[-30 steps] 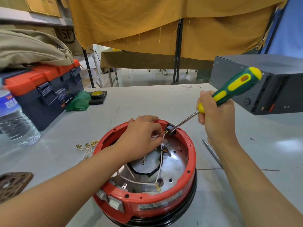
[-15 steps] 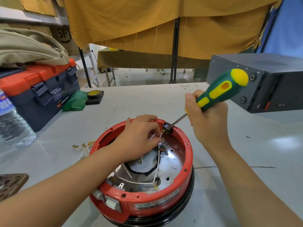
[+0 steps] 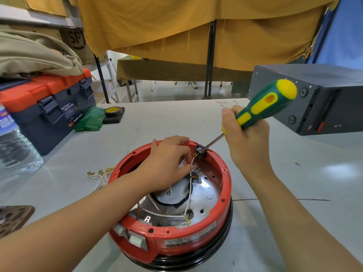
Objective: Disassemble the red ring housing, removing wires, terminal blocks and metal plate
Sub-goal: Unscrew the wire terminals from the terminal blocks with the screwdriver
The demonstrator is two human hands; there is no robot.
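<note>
Head: white wires (image 3: 187,199) inside red housing (image 3: 196,238)

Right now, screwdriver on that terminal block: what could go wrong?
1. The screwdriver tip sits at an angle on the terminal block; a slip could jab the left hand beside it.
2. That hand pinches the white wire; pulling early may tear it.

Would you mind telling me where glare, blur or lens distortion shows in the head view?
Head view: bright glare on the metal plate inside the red housing, and a softer sheen on the table at right; wide-angle bending curves the toolbox and bottle at the left edge; the screwdriver handle looks slightly soft; the label on the housing is too blurred to read.
</note>
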